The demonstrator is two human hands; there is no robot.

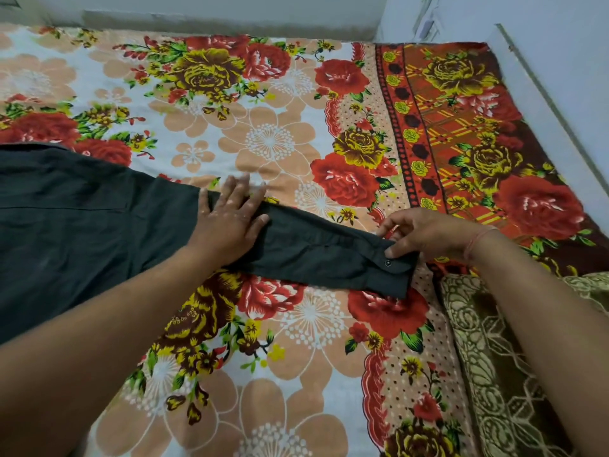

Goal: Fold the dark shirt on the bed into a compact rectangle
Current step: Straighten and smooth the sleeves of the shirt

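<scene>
Shirt [82,232] is on the bed [263,133]. Body is spread flat at left and runs out of frame, so its far side can't be checked. One sleeve [316,255] is laid straight out to the right across the floral cover, ending in the cuff [392,275] with its button [388,263] showing.

Left hand [230,219]: flat, fingers straight and spread, pressing the sleeve down near where it joins the body. Holds nothing.

Right hand [425,235]: thumb and fingers pinch the top edge of the cuff.

Patterned blanket [494,357] lies just beside the cuff at right; can't tell if they touch.

Progress, my read: early. Sleeve looks smoothed and stretched, and no fold is visible in it or in the body. Left to do: bring this sleeve over the body, do the same with the other sleeve (not in view), turn the sides in, then fold along the length into the rectangle. Most of the job is ahead.
</scene>
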